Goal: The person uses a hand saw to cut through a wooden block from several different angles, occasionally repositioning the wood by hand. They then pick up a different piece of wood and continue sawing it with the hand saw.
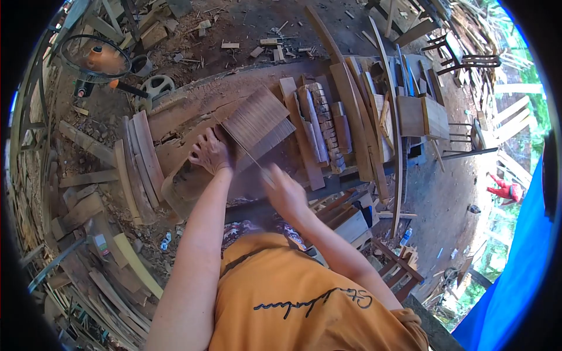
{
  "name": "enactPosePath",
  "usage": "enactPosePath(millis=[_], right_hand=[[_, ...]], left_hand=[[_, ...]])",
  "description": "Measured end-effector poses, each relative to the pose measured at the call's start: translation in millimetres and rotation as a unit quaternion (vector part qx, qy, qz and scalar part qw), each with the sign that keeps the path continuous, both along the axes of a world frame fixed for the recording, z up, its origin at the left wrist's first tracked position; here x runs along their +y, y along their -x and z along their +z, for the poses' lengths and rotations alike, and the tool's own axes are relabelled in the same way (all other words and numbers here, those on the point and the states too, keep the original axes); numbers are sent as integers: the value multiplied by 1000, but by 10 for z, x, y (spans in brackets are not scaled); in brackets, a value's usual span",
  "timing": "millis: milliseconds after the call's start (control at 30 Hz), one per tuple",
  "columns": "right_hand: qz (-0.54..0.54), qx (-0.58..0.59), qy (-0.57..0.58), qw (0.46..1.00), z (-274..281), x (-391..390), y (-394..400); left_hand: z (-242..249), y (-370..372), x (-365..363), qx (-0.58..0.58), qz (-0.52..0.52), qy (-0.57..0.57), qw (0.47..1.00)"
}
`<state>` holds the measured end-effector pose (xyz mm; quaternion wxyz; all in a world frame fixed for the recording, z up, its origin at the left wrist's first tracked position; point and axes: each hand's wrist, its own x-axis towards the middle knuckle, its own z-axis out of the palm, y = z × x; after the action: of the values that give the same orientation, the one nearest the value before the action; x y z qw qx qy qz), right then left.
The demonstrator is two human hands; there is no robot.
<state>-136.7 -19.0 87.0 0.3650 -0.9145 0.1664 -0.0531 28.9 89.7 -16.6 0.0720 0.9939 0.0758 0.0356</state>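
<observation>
A ribbed wooden block (pixel 260 114) with many fine parallel grooves lies on the wooden bench. My left hand (pixel 211 151) is at its left corner, fingers bent and pressed against the block's edge; its thumb is hidden. Along the block's near edge runs a thin, straight strip or blade (pixel 248 155). Its near end goes into my right hand (pixel 285 192), which is closed round it and blurred by motion. The exact kind of tool cannot be told.
Curved wooden pieces (pixel 140 161) lie left of the block. Boards and rough blocks (pixel 322 126) lie side by side to its right. A round-guarded fan (pixel 95 58) stands at the upper left. Wooden chairs (pixel 462 58) are at the right; scraps litter the ground.
</observation>
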Motion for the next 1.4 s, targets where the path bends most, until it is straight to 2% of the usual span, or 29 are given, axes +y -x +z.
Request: enactPosePath(millis=[33,100,167,233,333,400,467,533,600,667,767,833,933,967,1033,1067,1133,1167,1233,1267,1333,1367,1400], right_hand=[[1,-18,-16,1000,-147,50,-315],[27,80,3,996,-117,98,-624],[16,79,-12,997,-25,101,-527],[24,78,-12,997,139,50,-382],[-5,98,-17,995,392,112,97],[-8,91,-16,996,390,57,310],[-8,84,-10,996,148,114,194],[-20,1,-6,1000,-140,178,-274],[-9,56,18,998,-232,193,-602],[-3,61,11,998,-112,126,-625],[6,67,6,998,374,23,-485],[-2,46,-13,999,716,-28,-223],[-46,-10,-36,998,858,-155,243],[-46,-16,-32,998,851,-199,383],[-137,-35,-73,987,755,-283,640],[-139,-40,-71,987,724,-324,768],[-192,-22,-88,977,670,-421,1005],[-191,-27,-86,977,634,-458,1129],[-263,24,-173,949,579,-477,1381],[-259,22,-173,950,578,-466,1464],[-293,-35,-304,906,567,-414,1591],[-296,-48,-309,903,545,-386,1614],[-291,-51,-311,903,544,-369,1618]], left_hand=[[-10,-21,7,-6,4,-4,1000],[136,-23,-86,-21,20,-7,1000],[230,16,-107,-22,26,-3,999],[252,22,-93,6,-52,20,998],[199,18,-79,-46,-56,35,997],[190,4,-93,-34,-50,30,998],[120,3,-66,-22,-39,17,999],[3,-19,-12,-57,-67,4,996],[89,-84,-37,-35,-53,0,998],[254,-22,-139,-8,7,14,1000],[359,-14,-172,11,18,47,999],[397,8,-159,33,10,36,999],[462,30,-152,58,-19,51,997],[492,69,-152,39,-49,51,997],[412,102,-91,-10,-107,19,994],[436,112,-64,-15,-110,20,994],[485,110,-57,-13,-196,28,980],[501,80,-48,-18,-195,30,980],[513,52,30,10,-380,29,924],[460,17,83,7,-377,28,926],[385,-92,162,17,-635,83,767],[403,-142,157,68,-707,69,701],[425,-164,154,65,-705,65,704]])
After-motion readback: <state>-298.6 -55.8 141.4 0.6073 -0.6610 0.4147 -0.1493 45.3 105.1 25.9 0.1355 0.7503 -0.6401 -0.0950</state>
